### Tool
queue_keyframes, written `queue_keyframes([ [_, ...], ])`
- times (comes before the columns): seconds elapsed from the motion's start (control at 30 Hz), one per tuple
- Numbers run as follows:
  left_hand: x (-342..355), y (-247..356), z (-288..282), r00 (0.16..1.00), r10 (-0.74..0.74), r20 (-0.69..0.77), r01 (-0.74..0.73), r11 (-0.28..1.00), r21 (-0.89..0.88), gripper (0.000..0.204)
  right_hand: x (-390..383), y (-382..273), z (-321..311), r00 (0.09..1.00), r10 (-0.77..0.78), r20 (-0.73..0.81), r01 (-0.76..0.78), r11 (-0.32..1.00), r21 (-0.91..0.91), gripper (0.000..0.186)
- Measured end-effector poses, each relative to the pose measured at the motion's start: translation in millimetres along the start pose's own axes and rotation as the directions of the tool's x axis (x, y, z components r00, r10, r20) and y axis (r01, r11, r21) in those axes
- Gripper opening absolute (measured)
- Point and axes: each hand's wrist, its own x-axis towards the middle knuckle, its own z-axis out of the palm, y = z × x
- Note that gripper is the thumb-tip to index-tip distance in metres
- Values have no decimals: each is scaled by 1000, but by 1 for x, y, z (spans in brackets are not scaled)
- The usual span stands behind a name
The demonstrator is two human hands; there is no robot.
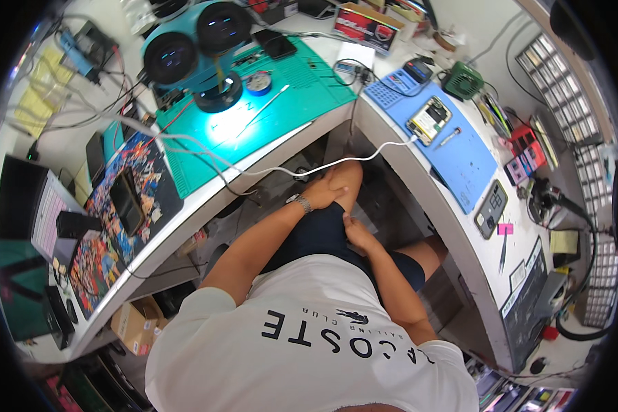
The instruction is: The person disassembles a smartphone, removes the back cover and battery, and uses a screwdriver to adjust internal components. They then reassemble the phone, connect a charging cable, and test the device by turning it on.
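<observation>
My left hand [326, 191], with a metal-banded watch [299, 201] on its wrist, lies flat on my bare leg near the knee, fingers stretched out. Beside it, at the hem of my dark shorts [316, 233], my right hand [358, 231] is curled in. Its fingertips are partly hidden, so I cannot see what it holds, if anything. Both hands are below the desk edge. On the blue mat [472, 180] to the right lies an opened phone [429, 122] with its insides showing. A white cable [336, 163] runs to its lower end, and a small screwdriver [449, 137] lies alongside.
A teal microscope [189, 51] lights the green mat [302, 89], where a swab [266, 106] and small round tin [258, 84] lie. Dark phones [126, 200] and a laptop [48, 206] are at left. Another phone [491, 209] and tweezers [503, 253] lie at right.
</observation>
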Motion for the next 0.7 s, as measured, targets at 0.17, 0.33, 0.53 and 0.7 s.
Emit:
queue_keyframes([
  [0.17, -10, -30, 13, 970, 213, -118, -201, 974, 105, 72, -115, -164, -69, 812, -566, -143, 534, 819, -208, 22],
  [0.33, -25, -2, 24, 884, 453, -117, -415, 874, 254, 44, -88, -271, -72, 296, -863, -411, 877, 415, -240, 16],
  [0.53, -30, -6, 24, 769, 639, -28, -578, 712, 399, 48, 23, -343, -5, 193, -956, 223, 884, 71, -463, 46],
  [0.7, -60, 32, -4, 898, 437, 48, -437, 874, 213, 70, 29, -353, 14, 303, -881, 364, 694, -58, -718, 22],
])
